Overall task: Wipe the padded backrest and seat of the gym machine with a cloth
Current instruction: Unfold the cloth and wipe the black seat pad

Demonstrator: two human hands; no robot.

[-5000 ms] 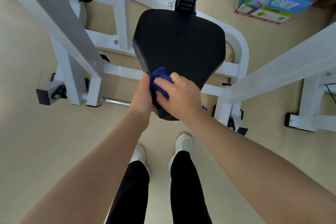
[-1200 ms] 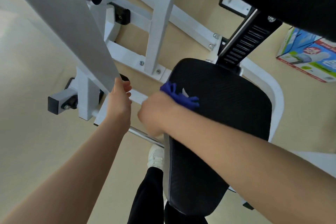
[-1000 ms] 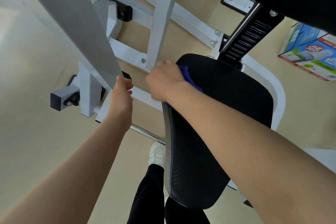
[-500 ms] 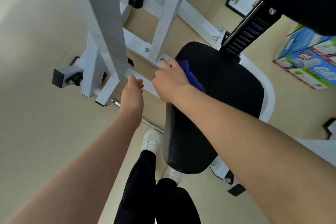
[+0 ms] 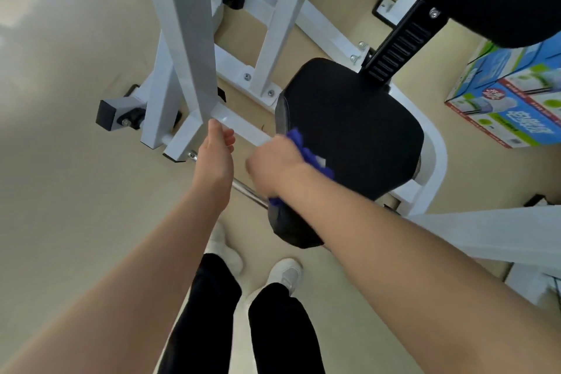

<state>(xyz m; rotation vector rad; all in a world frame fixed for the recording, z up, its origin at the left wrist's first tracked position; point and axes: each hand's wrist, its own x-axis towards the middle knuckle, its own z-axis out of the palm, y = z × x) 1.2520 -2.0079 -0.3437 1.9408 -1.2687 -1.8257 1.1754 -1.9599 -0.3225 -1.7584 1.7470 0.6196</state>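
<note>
Right hand [image 5: 273, 165] (gripping cloth [image 5: 309, 155]) slid down seat [image 5: 358, 127].

View: one wide-angle head camera, looking steeply down.
Range: close above the black padded seat [image 5: 349, 130] at 1 o'clock.
Near edge: own black-trousered legs [image 5: 243, 313] at 6 o'clock.
Far edge: white steel frame [image 5: 188, 39] at 11 o'clock.
Shared: single view only.

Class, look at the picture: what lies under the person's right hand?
A blue cloth lies under the right hand, against the left edge of the black seat. The cloth's middle and the seat beneath it are covered.
</note>
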